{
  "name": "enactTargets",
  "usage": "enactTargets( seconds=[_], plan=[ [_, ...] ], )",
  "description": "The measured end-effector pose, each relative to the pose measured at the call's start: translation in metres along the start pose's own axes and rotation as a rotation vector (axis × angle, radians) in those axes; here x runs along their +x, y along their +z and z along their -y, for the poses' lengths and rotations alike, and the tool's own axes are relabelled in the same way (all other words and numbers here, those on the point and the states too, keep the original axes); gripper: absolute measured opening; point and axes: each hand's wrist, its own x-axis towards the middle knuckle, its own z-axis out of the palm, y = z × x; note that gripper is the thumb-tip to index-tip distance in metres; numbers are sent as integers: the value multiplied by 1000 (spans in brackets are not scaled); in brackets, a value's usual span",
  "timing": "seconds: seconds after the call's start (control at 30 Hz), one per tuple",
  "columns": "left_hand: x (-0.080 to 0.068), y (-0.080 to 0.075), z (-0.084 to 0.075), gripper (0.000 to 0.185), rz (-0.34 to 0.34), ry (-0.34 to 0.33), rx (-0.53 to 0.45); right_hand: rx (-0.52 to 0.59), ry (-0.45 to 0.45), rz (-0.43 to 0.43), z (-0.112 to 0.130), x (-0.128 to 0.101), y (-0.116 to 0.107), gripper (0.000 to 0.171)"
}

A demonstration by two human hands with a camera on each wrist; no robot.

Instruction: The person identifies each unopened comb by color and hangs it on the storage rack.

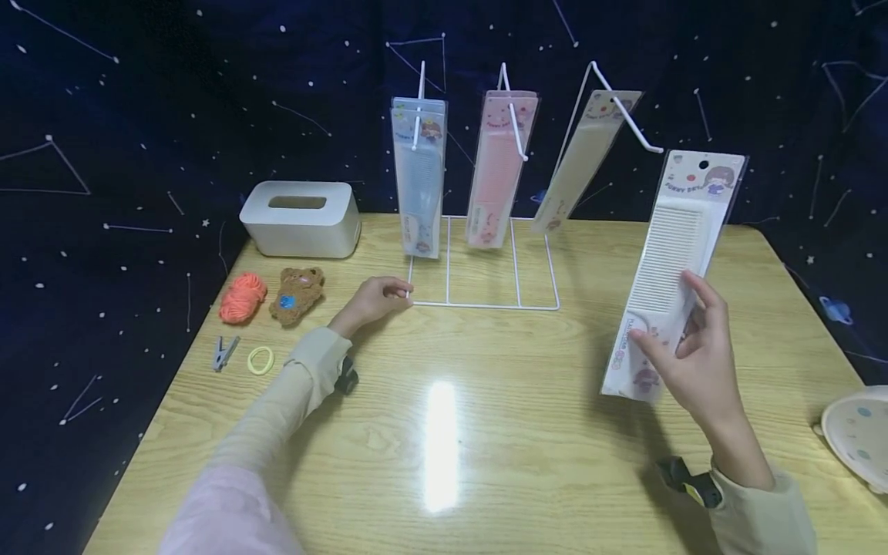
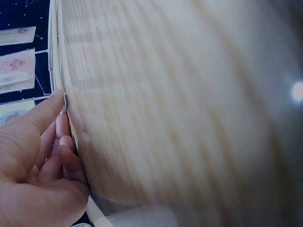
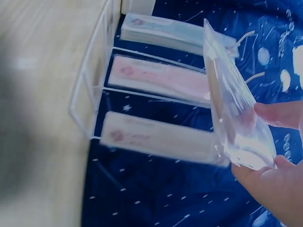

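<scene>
My right hand (image 1: 704,362) holds a white comb in a clear packet (image 1: 666,254) between thumb and fingers, tilted and raised to the right of a white wire display rack (image 1: 486,306). In the right wrist view, the packet (image 3: 236,118) appears nearly edge-on. Low at the rack's front left corner, my left hand (image 1: 375,301) pinches the base wire, its other fingers curled. Blue packaged combs (image 1: 419,181) and pink packaged combs (image 1: 496,173) hang from the left and middle hooks. A cream packaged comb (image 1: 586,162) hangs slanted on the right hook.
On the left of the wooden table (image 1: 527,432) stand a white tissue box (image 1: 301,231), orange yarn (image 1: 243,297), a brown toy bear (image 1: 297,296), a grey clip (image 1: 225,353) and a yellow hair tie (image 1: 260,361). A round white object (image 1: 860,432) sits at the right edge.
</scene>
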Motion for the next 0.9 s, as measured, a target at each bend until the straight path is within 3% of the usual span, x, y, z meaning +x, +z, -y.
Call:
enactTargets(
  seconds=[0.13, 0.5, 0.9],
  plan=[
    [-1, 0, 0, 33, -7, 8, 10, 1, -53, 53, 8, 6, 9, 89],
    [-1, 0, -1, 32, -11, -2, -4, -115, 50, 91, 1, 28, 16, 86],
    [-2, 1, -1, 32, -8, -4, -6, -290, 162, 201, -36, 104, 18, 74]
  ],
)
